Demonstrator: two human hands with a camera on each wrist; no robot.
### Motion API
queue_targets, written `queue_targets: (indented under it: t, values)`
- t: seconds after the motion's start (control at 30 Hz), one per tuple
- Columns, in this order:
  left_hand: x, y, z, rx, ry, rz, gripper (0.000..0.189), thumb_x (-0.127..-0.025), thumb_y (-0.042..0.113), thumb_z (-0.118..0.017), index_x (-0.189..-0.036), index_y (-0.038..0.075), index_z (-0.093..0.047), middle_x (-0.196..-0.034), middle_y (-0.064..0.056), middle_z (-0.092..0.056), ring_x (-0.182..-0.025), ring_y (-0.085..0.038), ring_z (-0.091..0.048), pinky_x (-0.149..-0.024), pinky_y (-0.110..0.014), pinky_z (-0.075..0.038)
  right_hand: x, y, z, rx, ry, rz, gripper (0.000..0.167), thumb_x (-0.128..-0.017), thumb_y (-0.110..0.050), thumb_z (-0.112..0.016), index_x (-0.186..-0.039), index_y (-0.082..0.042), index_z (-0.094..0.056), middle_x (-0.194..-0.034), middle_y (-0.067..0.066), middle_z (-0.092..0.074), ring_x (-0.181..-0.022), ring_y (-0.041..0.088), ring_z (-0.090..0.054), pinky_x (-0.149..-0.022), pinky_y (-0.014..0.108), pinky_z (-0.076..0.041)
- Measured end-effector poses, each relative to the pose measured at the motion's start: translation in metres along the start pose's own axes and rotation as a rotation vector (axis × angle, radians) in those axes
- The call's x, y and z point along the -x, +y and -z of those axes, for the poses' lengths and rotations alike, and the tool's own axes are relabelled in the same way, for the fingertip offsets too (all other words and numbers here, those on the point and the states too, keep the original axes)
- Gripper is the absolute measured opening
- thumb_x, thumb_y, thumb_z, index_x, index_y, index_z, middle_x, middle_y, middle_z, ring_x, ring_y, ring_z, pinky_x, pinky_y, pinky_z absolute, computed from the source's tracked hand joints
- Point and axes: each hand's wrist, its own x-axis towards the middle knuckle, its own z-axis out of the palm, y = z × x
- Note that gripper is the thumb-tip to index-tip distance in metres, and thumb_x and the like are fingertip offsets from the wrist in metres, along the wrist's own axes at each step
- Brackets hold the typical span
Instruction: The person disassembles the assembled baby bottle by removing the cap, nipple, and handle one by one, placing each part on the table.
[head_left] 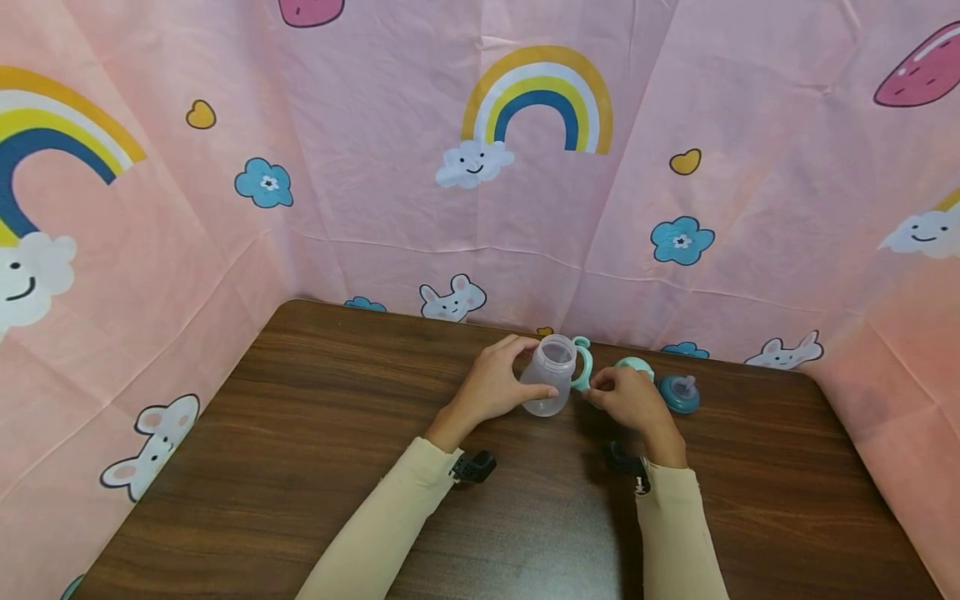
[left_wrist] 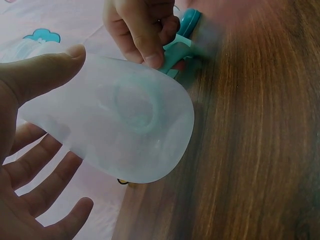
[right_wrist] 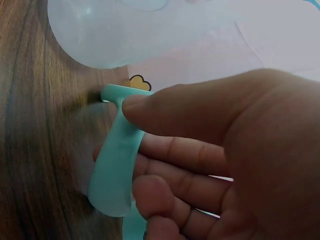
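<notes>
In the head view a translucent baby bottle (head_left: 546,387) stands upright with its mouth uncovered. My left hand (head_left: 491,385) grips its side, thumb on the near face; the left wrist view shows the frosted bottle wall with the thumb across it and the other fingers beneath. Just right of the bottle, my right hand (head_left: 632,404) pinches a mint-green bottle handle (right_wrist: 114,165) between thumb and fingers. The handle's curved arm (head_left: 584,367) lies close beside the bottle, and the right hand hides part of it.
Behind the right hand is a mint-green rounded piece (head_left: 635,364), partly covered. To its right sits a dark teal collar with a clear nipple (head_left: 681,393). A brown wooden table (head_left: 337,433) carries everything, and a pink printed cloth (head_left: 375,192) hangs along its back edge.
</notes>
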Motion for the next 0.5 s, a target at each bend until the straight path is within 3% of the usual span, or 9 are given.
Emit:
queue_targets:
  t: [0.3, 0.5]
  values:
    - [0.000, -0.003, 0.000, -0.011, -0.002, -0.010, 0.076, -0.084, 0.037, -0.099, -0.146, 0.007, -0.067, -0.143, -0.008, -0.068, -0.132, -0.027, -0.065, -0.112, -0.049, -0.052, -0.008, 0.033, -0.011, -0.008, 0.045, 0.048, 0.031, -0.097, -0.038, -0.083, -0.097, -0.007, -0.083, -0.086, 0.003, -0.076, -0.077, 0.023, -0.067, -0.067, 0.041, -0.056]
    - [0.001, -0.006, -0.002, 0.004, -0.003, -0.010, 0.083, -0.083, 0.042, -0.099, -0.151, 0.010, -0.063, -0.149, -0.007, -0.063, -0.138, -0.028, -0.060, -0.115, -0.051, -0.049, 0.008, -0.001, 0.009, -0.012, 0.048, -0.024, 0.024, -0.100, -0.030, -0.079, -0.100, -0.006, -0.083, -0.093, 0.005, -0.077, -0.084, 0.026, -0.067, -0.074, 0.047, -0.057]
